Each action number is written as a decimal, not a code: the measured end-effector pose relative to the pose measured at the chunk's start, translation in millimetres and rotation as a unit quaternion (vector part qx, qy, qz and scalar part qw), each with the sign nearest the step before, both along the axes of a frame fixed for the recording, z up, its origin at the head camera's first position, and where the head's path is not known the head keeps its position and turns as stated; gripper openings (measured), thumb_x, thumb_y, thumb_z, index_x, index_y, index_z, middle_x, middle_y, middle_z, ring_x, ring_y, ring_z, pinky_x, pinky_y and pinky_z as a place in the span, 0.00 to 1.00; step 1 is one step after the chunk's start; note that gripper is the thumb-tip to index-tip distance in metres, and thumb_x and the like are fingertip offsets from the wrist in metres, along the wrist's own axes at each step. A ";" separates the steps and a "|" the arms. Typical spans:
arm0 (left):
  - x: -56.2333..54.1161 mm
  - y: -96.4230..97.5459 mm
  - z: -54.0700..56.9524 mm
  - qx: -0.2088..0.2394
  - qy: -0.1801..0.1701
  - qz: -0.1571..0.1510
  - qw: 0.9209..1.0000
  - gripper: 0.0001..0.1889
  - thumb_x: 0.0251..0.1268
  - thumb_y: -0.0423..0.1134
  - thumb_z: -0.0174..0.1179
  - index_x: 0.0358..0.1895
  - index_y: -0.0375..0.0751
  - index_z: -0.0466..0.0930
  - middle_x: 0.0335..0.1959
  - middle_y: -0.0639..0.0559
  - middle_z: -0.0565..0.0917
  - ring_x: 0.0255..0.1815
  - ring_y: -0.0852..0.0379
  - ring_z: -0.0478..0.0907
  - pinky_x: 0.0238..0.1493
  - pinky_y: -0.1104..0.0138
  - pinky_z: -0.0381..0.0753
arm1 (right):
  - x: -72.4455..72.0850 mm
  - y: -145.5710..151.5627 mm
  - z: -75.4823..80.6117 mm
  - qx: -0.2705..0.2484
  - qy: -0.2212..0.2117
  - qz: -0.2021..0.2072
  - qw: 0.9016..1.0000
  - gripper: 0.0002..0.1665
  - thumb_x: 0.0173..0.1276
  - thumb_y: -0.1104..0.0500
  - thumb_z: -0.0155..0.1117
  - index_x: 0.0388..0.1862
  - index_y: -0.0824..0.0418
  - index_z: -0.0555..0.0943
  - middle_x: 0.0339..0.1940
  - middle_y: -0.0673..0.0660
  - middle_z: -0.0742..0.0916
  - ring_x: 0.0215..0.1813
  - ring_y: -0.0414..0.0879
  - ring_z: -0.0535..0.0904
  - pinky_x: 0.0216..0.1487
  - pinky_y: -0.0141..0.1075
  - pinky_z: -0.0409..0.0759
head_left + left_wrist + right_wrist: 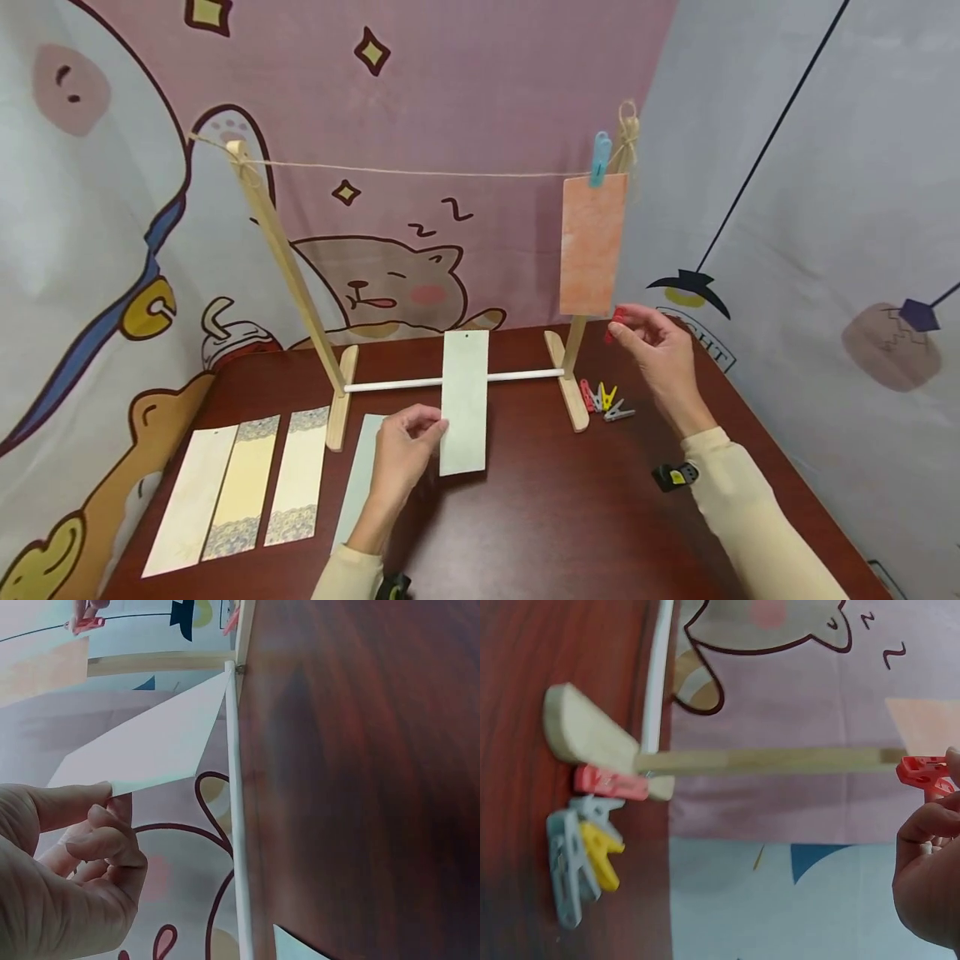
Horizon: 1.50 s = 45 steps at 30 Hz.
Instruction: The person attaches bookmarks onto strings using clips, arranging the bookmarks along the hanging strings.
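My left hand [408, 446] pinches the left edge of a pale green paper strip [465, 400], held upright in front of the rack's white crossbar. A small hole shows near the strip's top. In the left wrist view the thumb and fingertips grip the strip's [157, 742] edge. My right hand [663, 354] holds a red clothespin [617, 323] between thumb and fingers, just beside the lower corner of an orange card [592, 246]. That card hangs from the twine [420, 172] by a blue clothespin [600, 158]. The right wrist view shows the red clothespin [924, 774] partly behind the fingers.
The twine runs between two wooden posts [288, 271] on feet. Several clothespins [606, 400] in red, grey and yellow lie by the right foot. At left lie a cream strip [191, 500], two lace-patterned strips [296, 479] and a greenish strip [356, 475] partly behind the left hand.
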State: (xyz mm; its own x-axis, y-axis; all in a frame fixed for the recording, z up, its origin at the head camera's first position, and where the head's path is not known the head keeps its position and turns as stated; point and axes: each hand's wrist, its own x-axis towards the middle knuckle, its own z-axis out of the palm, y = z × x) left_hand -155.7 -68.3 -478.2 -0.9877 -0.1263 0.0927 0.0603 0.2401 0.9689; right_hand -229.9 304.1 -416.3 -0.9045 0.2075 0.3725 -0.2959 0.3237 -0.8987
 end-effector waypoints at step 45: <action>-67.0 36.6 70.9 0.024 0.140 -0.043 0.989 0.03 0.70 0.33 0.75 0.42 0.38 0.94 0.33 0.50 0.90 0.35 0.54 0.82 0.38 0.65 0.77 | -23.6 -71.2 125.2 -0.098 0.167 0.131 0.972 0.14 0.76 0.64 0.75 0.58 0.65 0.89 0.40 0.58 0.90 0.24 0.44 0.67 0.24 0.31 0.62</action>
